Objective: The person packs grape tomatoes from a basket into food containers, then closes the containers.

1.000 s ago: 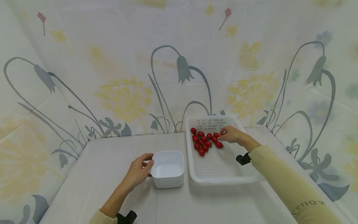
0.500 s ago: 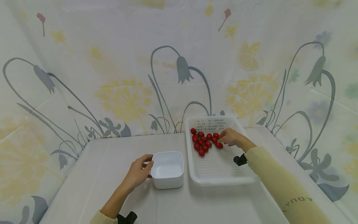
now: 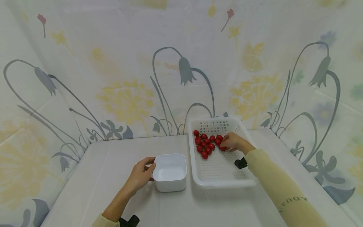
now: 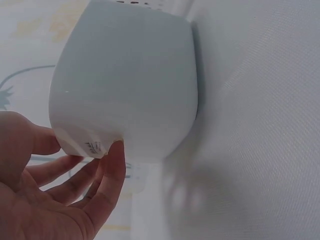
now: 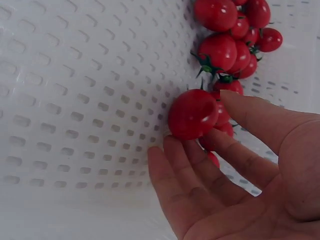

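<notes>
A small white square container [image 3: 170,181] stands on the table. My left hand [image 3: 141,171] pinches it at its left side; in the left wrist view the thumb and curved fingers [image 4: 115,170] meet a labelled lip on the container [image 4: 125,85]. My right hand [image 3: 233,142] is down inside a white perforated basket [image 3: 224,183], among red cherry tomatoes [image 3: 204,154]. Up close, the thumb and spread fingers of the right hand [image 5: 235,175] stand around the nearest cherry tomato [image 5: 192,115], fingertips touching or just short of it. In the head view the hand partly covers that tomato.
Several more cherry tomatoes [image 5: 220,52] lie clustered in the back left of the basket. The basket wall rises on every side. A white cloth [image 3: 119,148] covers the table, and a flower-printed curtain [image 3: 127,63] hangs behind it.
My right hand has moved slightly left and toward me, down onto the tomato nearest the basket's middle. My left hand and the container have stayed in place.
</notes>
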Available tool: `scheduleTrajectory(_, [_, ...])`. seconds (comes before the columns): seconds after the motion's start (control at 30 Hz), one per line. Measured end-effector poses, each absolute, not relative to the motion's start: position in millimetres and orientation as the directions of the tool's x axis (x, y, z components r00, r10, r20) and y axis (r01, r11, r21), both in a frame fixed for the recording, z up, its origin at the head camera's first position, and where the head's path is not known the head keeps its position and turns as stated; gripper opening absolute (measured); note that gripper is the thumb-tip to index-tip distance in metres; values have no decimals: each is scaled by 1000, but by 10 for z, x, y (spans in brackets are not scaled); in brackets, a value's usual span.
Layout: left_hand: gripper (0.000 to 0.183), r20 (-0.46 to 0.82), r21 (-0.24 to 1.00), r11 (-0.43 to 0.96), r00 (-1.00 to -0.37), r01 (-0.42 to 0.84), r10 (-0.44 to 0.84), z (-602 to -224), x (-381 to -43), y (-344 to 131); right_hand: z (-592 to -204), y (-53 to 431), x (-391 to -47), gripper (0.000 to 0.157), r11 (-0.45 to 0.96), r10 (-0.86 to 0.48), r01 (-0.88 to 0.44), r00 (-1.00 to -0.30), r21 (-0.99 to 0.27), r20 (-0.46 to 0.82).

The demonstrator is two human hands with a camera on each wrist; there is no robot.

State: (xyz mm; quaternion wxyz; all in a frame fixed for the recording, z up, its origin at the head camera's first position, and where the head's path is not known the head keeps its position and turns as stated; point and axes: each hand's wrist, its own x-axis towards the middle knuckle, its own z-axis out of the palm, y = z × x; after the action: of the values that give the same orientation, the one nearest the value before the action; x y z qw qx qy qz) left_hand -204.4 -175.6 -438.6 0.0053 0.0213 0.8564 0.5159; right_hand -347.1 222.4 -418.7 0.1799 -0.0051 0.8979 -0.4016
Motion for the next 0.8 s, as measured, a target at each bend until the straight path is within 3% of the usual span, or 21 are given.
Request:
scheduleTrajectory(0.3, [33, 8, 890, 456, -999, 26, 41, -4396, -2051, -1766, -4218, 2192, -3514, 25, 701, -119, 152, -939, -697, -324])
scheduleTrajectory(0.8, [34, -6, 890, 456, -999, 13, 40, -4393, -2028, -1753, -4242, 2154, -3520, 12, 634, -174, 160, -924, -757, -341])
